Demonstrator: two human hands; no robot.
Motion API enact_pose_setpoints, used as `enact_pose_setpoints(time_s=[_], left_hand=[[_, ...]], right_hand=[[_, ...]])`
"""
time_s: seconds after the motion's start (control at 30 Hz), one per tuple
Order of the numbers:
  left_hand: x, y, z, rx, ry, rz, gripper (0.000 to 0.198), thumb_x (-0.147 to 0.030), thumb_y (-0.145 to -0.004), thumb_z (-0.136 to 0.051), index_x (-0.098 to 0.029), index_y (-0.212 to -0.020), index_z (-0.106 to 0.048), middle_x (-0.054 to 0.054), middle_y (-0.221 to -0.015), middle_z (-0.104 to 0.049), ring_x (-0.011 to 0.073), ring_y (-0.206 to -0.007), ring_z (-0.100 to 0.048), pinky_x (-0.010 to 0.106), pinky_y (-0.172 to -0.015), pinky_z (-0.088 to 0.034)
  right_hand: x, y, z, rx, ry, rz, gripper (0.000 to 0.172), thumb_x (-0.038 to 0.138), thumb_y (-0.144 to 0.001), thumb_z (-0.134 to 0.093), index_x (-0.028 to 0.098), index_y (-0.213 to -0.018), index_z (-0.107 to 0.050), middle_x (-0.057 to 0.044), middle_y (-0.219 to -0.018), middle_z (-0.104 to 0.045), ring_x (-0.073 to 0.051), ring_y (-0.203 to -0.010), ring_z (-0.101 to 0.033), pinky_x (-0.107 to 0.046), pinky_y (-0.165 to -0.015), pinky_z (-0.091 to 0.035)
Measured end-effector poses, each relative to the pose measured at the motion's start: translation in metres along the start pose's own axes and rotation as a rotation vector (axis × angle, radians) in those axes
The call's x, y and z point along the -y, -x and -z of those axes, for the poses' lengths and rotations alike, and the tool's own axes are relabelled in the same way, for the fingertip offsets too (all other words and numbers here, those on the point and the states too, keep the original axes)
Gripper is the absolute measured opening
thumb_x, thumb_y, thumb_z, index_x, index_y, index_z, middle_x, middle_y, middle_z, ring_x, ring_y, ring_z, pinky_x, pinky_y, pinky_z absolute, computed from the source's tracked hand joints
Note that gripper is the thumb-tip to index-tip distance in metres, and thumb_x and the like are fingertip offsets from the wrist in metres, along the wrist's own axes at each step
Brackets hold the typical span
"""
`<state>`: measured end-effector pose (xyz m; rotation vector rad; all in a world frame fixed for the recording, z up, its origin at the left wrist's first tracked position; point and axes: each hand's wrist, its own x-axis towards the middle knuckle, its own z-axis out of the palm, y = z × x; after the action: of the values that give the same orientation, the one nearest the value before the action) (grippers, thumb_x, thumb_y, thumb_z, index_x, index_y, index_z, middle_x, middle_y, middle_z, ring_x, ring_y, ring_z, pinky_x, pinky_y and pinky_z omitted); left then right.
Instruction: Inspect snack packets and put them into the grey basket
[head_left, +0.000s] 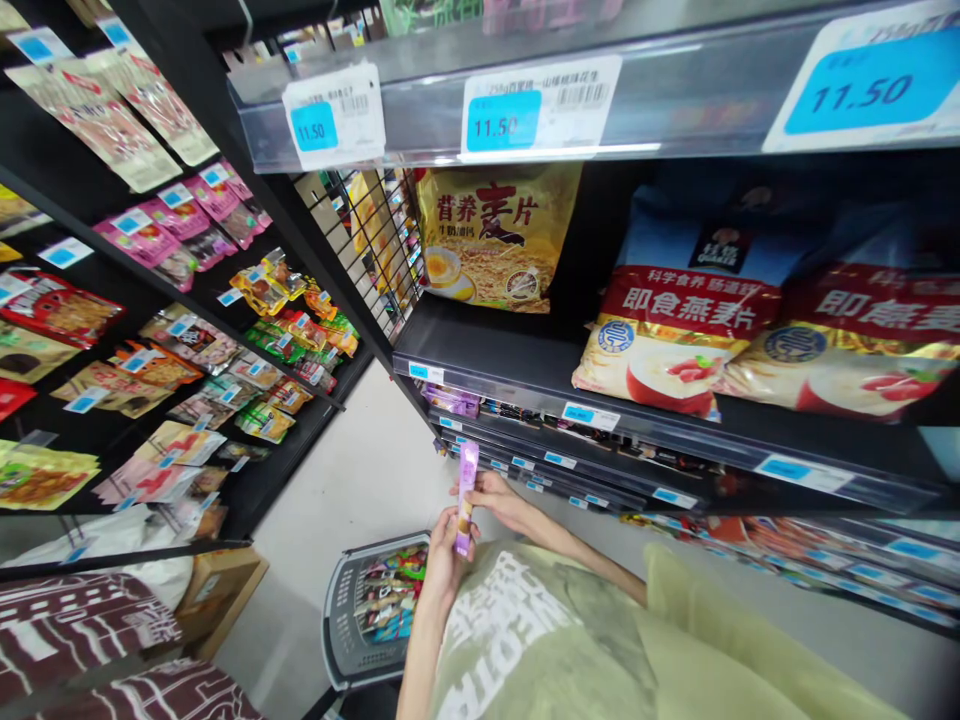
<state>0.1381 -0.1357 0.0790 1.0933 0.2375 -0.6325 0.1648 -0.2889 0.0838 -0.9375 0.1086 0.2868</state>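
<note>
I hold a slim purple packet (pixel 466 497) upright in front of my chest. My left hand (pixel 442 560) grips its lower part, fingers wrapped round it. My right hand (pixel 501 500) pinches the packet near its middle from the right side. Below my left forearm a grey shopping basket (pixel 339 620) sits on the floor with several colourful snack packs in it. The packet is level with the low shelves (pixel 540 462) of the rack on my right.
Large oat and cereal bags (pixel 675 330) stand on the shelf at the right under 11.50 price tags (pixel 502 120). At the left a black rack (pixel 187 340) carries snack packets. A cardboard box (pixel 221 590) and patterned bags lie at the lower left. A pale floor aisle (pixel 360 470) runs between the racks.
</note>
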Motion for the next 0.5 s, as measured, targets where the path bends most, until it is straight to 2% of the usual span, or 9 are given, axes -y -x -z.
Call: enact_pose_setpoints(time_s=[0.13,0.27,0.37,0.5], left_hand=[[0.0018,0.0009,-0.0024,-0.021,0.046,0.016,0.043,-0.052,-0.071,-0.077,-0.021,-0.094,-0.060,0.004,-0.065,-0.065,0.0078,-0.039,-0.045,0.021,-0.040,-0.028],[0.0020,0.0030,-0.0061,-0.040,0.016,-0.027,0.038,-0.054,-0.079,-0.069,-0.021,-0.096,-0.061,0.004,-0.071,-0.067,0.0088,-0.044,-0.049,0.022,-0.045,-0.035],[0.0030,0.0044,-0.0052,-0.039,-0.064,-0.057,0.039,-0.053,-0.083,-0.066,-0.020,-0.103,-0.060,0.003,-0.076,-0.068,0.0081,-0.049,-0.051,0.022,-0.051,-0.038],[0.0046,0.0045,-0.0014,-0.066,-0.195,-0.074,0.052,-0.056,-0.079,-0.068,-0.018,-0.113,-0.056,0.003,-0.079,-0.069,0.0085,-0.050,-0.052,0.022,-0.053,-0.037]], right_hand=[[-0.0059,-0.0022,0.0033,-0.032,0.016,0.005,0.040,0.039,-0.066,-0.086,0.008,-0.088,-0.074,-0.008,-0.074,-0.073,-0.016,-0.064,-0.063,-0.026,-0.065,-0.047],[-0.0094,-0.0048,0.0045,-0.039,0.036,-0.012,0.039,0.043,-0.073,-0.080,0.008,-0.087,-0.076,-0.008,-0.069,-0.073,-0.014,-0.057,-0.060,-0.026,-0.058,-0.044],[-0.0086,-0.0053,0.0029,-0.086,0.047,-0.025,0.042,0.046,-0.071,-0.081,0.008,-0.089,-0.076,-0.010,-0.077,-0.075,-0.015,-0.060,-0.061,-0.027,-0.061,-0.045],[-0.0067,-0.0036,-0.0013,-0.152,0.038,-0.047,0.050,0.053,-0.073,-0.077,0.008,-0.094,-0.074,-0.015,-0.089,-0.076,-0.018,-0.066,-0.064,-0.030,-0.066,-0.049]])
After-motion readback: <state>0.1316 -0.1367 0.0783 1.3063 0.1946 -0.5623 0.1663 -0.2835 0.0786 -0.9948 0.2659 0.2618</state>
